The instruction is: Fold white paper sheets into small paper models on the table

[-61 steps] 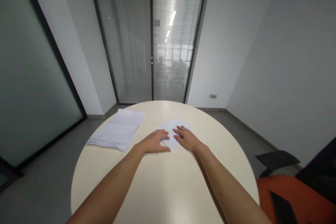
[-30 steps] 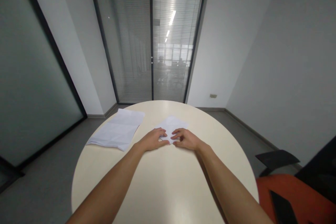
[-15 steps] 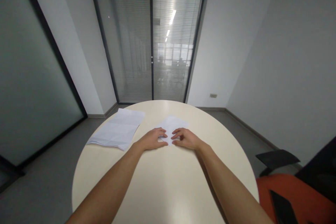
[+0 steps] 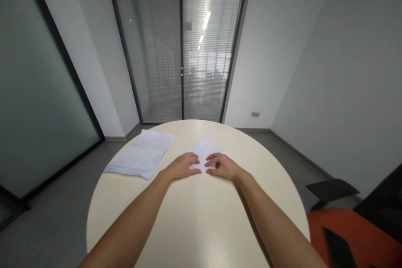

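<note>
A small white sheet of paper (image 4: 204, 145) lies on the table in front of me, one corner pointing toward me. My left hand (image 4: 184, 166) rests at its left near edge, thumb and fingers apart, fingertips touching the paper. From the other side, my right hand (image 4: 222, 165) touches the near right part with curved fingers, its thumb apart from them. A narrow gap separates the two sets of fingertips over the paper. The fingers and palms cover the sheet's near side edges, so any fold there is hard to make out.
Several larger white paper sheets (image 4: 141, 153) lie stacked and creased at the table's left. The round cream table (image 4: 194, 217) has its curved edge all around. An orange chair with black armrests (image 4: 354, 234) stands close at the right. Glass panels with blinds (image 4: 207, 92) are beyond.
Barely anything differs. The fingertips of my left hand have shifted very slightly on the paper; my right hand and the stacked sheets stay in place.
</note>
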The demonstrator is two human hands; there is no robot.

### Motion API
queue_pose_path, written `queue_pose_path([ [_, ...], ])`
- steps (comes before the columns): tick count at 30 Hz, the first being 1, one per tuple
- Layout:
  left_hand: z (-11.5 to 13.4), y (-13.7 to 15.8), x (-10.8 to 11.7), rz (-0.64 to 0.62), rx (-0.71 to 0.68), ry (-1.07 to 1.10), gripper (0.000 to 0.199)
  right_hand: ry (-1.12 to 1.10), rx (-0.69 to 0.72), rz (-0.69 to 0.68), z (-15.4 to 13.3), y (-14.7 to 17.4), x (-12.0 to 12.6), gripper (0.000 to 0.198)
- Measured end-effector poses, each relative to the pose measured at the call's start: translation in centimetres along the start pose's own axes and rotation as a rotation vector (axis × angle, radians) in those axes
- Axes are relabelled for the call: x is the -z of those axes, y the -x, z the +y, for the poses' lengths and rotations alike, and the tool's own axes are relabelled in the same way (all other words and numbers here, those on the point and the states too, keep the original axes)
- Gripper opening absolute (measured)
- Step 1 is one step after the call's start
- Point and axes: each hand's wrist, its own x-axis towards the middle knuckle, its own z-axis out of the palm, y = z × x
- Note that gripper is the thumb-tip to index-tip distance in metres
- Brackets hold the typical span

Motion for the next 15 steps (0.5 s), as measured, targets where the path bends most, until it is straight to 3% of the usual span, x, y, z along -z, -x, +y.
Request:
queue_pose_path([
  [7, 0.56, -0.33, 0.15, 0.014, -0.009, 0.007, 0.030, -0.020, 0.024, 0.004, 0.02, -0.02, -0.05, 0.026],
  [15, 0.03, 0.04, -0.01, 0.003, 0.000, -0.009, 0.037, -0.009, -0.003, 0.013, 0.04, -0.04, -0.10, 0.022],
])
